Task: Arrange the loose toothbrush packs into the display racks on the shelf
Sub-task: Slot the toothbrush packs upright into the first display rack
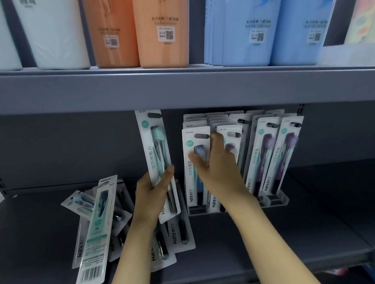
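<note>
Clear plastic rack (277, 200) stands packs upright in rows. Left hand (151, 192) grips one teal toothbrush pack (155, 157) upright, probably ready for slotting; right hand (217, 164), fingers spread and holding nothing, parts the front packs (193, 163).

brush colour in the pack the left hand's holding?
Teal-green, with a dark lower handle, in the pack the left hand holds; head view.

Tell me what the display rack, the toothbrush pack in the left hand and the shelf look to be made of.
Display rack: clear plastic, probably acrylic; the shelf shows through it.
Toothbrush pack: glossy printed card under a clear plastic blister, judging by the sheen.
Shelf: matte grey painted metal, likely steel; thin folded front lip.
</note>
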Tool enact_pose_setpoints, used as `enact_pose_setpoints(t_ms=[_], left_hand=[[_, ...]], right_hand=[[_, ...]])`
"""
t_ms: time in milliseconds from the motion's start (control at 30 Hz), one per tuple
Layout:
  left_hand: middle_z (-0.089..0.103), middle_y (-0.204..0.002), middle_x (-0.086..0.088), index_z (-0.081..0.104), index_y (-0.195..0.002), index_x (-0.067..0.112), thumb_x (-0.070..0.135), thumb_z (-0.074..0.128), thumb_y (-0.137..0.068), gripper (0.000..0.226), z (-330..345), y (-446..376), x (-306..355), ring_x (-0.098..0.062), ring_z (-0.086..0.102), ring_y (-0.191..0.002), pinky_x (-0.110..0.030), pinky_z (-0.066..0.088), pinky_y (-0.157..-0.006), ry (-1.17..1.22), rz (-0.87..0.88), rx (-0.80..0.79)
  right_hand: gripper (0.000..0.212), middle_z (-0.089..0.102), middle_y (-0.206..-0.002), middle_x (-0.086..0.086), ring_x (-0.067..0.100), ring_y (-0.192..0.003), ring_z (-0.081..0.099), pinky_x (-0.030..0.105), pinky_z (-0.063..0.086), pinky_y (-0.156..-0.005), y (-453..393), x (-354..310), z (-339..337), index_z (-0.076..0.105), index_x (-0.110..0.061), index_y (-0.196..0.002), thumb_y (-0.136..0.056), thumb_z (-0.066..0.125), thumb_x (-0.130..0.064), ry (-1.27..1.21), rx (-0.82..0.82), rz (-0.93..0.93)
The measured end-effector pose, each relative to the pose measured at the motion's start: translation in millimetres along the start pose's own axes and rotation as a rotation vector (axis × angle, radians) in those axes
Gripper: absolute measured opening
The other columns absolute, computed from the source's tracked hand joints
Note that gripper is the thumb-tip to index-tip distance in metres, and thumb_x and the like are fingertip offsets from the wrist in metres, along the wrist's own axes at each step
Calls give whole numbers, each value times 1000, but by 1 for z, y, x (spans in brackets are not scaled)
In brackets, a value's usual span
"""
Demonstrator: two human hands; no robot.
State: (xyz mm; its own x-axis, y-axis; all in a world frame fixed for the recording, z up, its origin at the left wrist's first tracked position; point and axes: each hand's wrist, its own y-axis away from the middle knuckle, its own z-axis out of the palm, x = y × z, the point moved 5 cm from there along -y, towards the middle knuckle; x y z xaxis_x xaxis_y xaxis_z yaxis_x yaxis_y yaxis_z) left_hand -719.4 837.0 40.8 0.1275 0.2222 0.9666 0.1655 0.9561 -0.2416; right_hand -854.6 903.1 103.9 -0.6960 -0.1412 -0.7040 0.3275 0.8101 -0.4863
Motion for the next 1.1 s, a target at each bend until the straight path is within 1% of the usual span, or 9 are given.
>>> enact_pose_setpoints(t_ms=[67,133,267,400,533,633,767,933,1100], left_hand=[[64,-84,-3,65,-86,15,28,63,-91,14,1,0,0,-10,60,-79,-4,46,-64,5,12,-12],[72,-88,7,70,-91,22,25,63,-90,7,2,0,2,-2,66,-83,-5,47,-67,47,15,-20],[75,-88,14,72,-95,22,20,66,-88,9,2,0,1,6,67,-86,-5,48,-70,91,17,-27],[75,-84,7,72,-92,15,12,67,-86,8,0,0,-6,-2,69,-83,-10,50,-68,99,4,-22],[74,-87,8,70,-96,15,10,64,-89,11,0,-1,-7,-1,68,-85,-11,50,-70,78,29,-50],[74,-88,11,69,-94,23,12,63,-90,13,-1,-1,-8,1,67,-87,-11,50,-73,25,26,-81],[74,-93,14,67,-98,28,16,64,-90,15,3,-1,-7,1,67,-92,-15,49,-79,-20,12,-166],[73,-103,14,66,-111,23,15,63,-90,22,20,0,-9,0,65,-101,-14,48,-85,-61,-18,-297],[72,-108,12,64,-115,24,18,62,-91,24,35,4,-15,1,64,-103,-18,46,-87,-112,-27,-368]], right_hand=[[58,49,-78,-6,4,-70,52,19,42,-72,2,-2,2,17,-20,-142,-96,51,-26,2,25,-41],[64,49,-98,-1,6,-87,51,11,37,-77,1,-3,4,10,-28,-145,-96,51,-22,25,38,-73],[63,38,-141,7,8,-100,53,5,22,-81,-3,-9,5,15,-38,-146,-98,46,-13,170,27,-117],[58,19,-152,8,15,-106,57,21,17,-94,-3,-15,5,16,-34,-148,-99,43,-19,337,14,-81],[53,19,-153,9,24,-85,66,43,42,-95,-10,-20,5,27,-28,-146,-97,46,-22,507,131,-67],[49,30,-149,13,31,-64,65,53,53,-76,-18,-18,7,47,-17,-134,-87,59,-7,482,233,-119],[42,46,-141,10,32,-76,69,40,58,-66,-25,-21,1,57,-9,-124,-84,56,3,520,230,-185],[45,58,-130,3,23,-109,62,31,50,-89,-38,-20,-10,56,-12,-128,-86,52,4,495,105,-235],[51,54,-136,4,15,-117,57,14,36,-99,-32,-22,-22,44,-13,-139,-90,45,3,355,52,-279]])
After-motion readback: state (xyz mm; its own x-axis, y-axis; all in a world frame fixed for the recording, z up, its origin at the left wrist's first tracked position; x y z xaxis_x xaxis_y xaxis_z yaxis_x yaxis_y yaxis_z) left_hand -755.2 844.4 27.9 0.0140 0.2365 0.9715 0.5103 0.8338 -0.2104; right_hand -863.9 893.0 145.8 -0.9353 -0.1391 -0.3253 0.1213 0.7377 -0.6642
